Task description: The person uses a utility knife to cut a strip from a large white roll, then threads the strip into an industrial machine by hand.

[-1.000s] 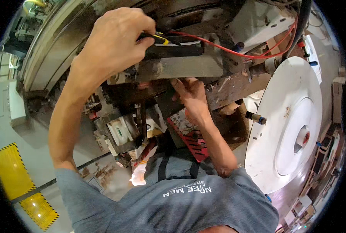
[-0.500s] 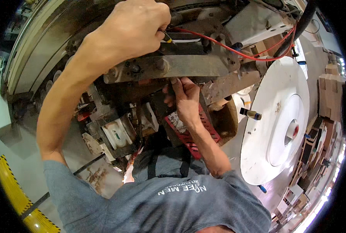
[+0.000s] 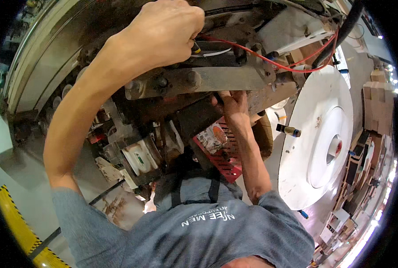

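Note:
My left hand [image 3: 167, 33] is closed around a tool with a black and yellow handle [image 3: 196, 47], most of it hidden in the fist. It is above a worn metal bar [image 3: 217, 79] fixed across the machine with bolts. A thin white strip [image 3: 217, 52] and a red tube [image 3: 257, 54] run just right of that fist. From below, my right hand [image 3: 234, 105] reaches up to the bar's lower edge. Its fingertips disappear behind the bar, so what they touch does not show.
At the right stands a large white disc [image 3: 297, 161] like a reel flange, with a knob [image 3: 289, 130] beside its edge. Under the machine lies a red slotted plate [image 3: 228, 165]; a white roll [image 3: 141, 156] sits to its left. Cardboard boxes [image 3: 377, 107] are stacked far right. Yellow floor marking [image 3: 18, 223] runs at left.
My right hand has moved right and up, its fingers now behind the bar's edge. The left fist, still on the tool, has shifted slightly right in view.

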Demonstrator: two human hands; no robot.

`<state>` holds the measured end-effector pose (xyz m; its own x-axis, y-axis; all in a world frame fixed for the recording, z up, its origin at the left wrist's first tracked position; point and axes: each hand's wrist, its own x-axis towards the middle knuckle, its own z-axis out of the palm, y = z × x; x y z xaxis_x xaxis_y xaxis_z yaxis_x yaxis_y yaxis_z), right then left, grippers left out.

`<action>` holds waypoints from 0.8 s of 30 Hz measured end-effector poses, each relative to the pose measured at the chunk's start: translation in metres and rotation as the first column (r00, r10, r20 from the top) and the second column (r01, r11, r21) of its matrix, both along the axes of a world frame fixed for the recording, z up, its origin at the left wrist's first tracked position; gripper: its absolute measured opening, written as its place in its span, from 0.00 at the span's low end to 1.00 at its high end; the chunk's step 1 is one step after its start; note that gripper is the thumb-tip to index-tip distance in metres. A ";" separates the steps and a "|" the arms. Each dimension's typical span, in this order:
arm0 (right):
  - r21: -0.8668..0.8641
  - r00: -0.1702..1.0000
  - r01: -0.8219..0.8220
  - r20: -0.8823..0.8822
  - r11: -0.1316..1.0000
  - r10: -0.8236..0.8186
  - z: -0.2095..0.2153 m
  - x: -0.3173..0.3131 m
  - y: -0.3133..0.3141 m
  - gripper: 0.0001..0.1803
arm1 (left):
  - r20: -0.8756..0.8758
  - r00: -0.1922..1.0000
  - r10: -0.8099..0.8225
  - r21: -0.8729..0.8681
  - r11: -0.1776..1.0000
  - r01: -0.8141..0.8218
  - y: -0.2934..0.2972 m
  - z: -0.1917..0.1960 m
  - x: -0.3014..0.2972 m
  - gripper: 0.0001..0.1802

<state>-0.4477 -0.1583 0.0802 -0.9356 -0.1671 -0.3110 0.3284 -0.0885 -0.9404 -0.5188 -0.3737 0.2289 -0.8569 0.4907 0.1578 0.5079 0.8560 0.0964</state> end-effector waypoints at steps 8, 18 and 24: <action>0.086 0.998 -0.027 0.055 0.996 0.023 -0.003 -0.001 -0.001 0.13 | -0.103 0.994 -0.048 0.000 0.999 0.049 -0.008 -0.014 -0.007 0.06; 0.023 0.998 -0.048 0.050 0.999 0.047 -0.006 -0.002 0.004 0.14 | -0.039 0.995 -0.087 0.082 0.993 0.090 -0.010 0.006 0.003 0.08; 0.021 0.991 -0.133 0.026 0.991 0.132 -0.007 -0.003 0.006 0.13 | -0.047 0.998 -0.033 0.067 0.997 0.037 -0.005 -0.010 -0.001 0.09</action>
